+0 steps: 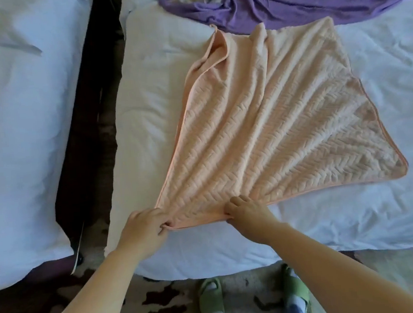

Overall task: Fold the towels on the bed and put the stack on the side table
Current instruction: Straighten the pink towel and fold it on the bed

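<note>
Towel position: the peach, herringbone-textured fabric towel [279,115] lies on the white-sheeted bed [159,90]. It fans out away from the person, and its pleats converge on the near hem.

Left hand [144,226] grips the near left corner. Its fingers [165,226] are curled in, pinching the hem against the thumb. Right hand [248,212] takes the same hem a short way along, fingers [232,204] curled over the top of the cloth and pinching it, thumb mostly tucked beneath. Cloth between the two hands is bunched, not taut.

Key relation: the long axis runs from the hands up the bed, leaning right. The near right corner [401,166] lies free on the sheet, well apart from the right hand and off to its right. The far edge touches or slightly overlaps a crumpled purple cloth [287,2], probably the next towel. The far left corner is rolled over on itself.

Judgement: this is the spreading step, with no fold made yet. The right hand is the nearer one to the loose corner, so squaring the hem likely means sliding that hand rightward along it. Side table not in view.
</note>
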Demonstrator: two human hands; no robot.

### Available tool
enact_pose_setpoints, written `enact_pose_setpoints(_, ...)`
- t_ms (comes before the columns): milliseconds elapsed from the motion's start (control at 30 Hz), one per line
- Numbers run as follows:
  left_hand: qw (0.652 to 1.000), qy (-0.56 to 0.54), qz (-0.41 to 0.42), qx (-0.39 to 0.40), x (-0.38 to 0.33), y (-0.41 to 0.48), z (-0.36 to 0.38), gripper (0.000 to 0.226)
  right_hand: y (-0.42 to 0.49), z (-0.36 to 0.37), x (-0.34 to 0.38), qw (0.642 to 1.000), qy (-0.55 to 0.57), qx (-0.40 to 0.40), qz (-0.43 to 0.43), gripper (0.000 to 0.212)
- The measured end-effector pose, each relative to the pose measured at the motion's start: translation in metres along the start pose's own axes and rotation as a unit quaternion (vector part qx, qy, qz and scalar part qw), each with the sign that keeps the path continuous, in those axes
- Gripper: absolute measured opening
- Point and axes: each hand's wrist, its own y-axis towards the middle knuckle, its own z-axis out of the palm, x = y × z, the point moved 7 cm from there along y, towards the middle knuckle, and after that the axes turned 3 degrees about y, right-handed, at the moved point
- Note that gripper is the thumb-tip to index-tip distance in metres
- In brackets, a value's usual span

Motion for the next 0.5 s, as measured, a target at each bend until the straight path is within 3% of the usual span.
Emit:
enact_pose_setpoints(167,0.999,0.01,0.0,0.038,-0.016,0.016,0.017,0.024,-0.011,-0.01,-0.015,0.996,0.073,-0.045,0.036,0.033)
enact_pose_setpoints(300,0.999,-0.04,0.013,-0.02,-0.057,0.037,0.011,0.02,-0.039,-0.033,-0.059,0.979,0.112,-0.131,0.107,0.026)
enact_pose_setpoints(433,0.996,-0.066,0.048,-0.033,-0.117,0.068,0.015,0.021,-0.083,-0.054,-0.136,0.941,0.15,-0.207,0.224,0.023)
enact_pose_setpoints(500,0.995,-0.062,0.075,-0.033,-0.154,0.083,0.02,0.027,-0.112,-0.063,-0.185,0.893,0.221,-0.247,0.303,0.023)
